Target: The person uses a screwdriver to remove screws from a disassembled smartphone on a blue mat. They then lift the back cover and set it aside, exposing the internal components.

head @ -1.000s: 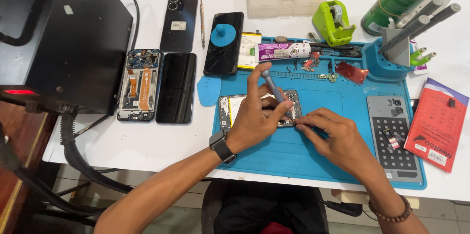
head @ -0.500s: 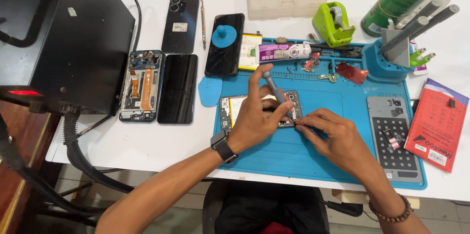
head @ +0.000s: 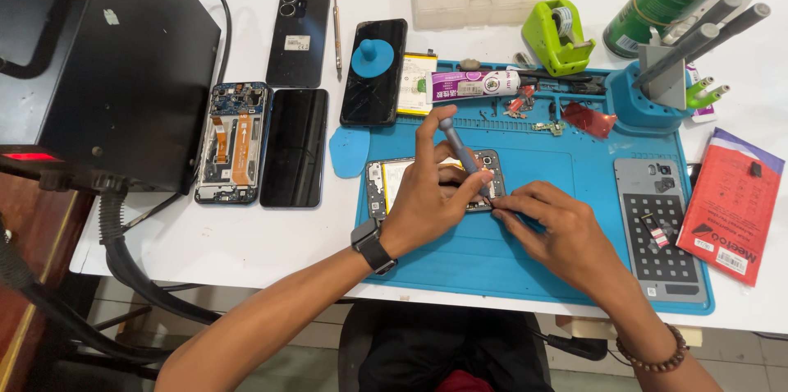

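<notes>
Where hands (head: 435,203) overlap, opened phone (head: 394,183) half-hidden.

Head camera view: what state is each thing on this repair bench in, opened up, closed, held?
Left hand: gripping the screwdriver.
Screwdriver: held tilted, tip on the opened phone.
Right hand: fingertips pressed at the phone's edge.
Opened phone: back off, insides showing, flat on blue mat.
Second opened phone: back off, untouched.
Phone with suction cup: closed, face up.

white table (head: 246,236) | blue mat (head: 509,261) (centre), two phones (head: 295,39), black box (head: 107,72)
</notes>
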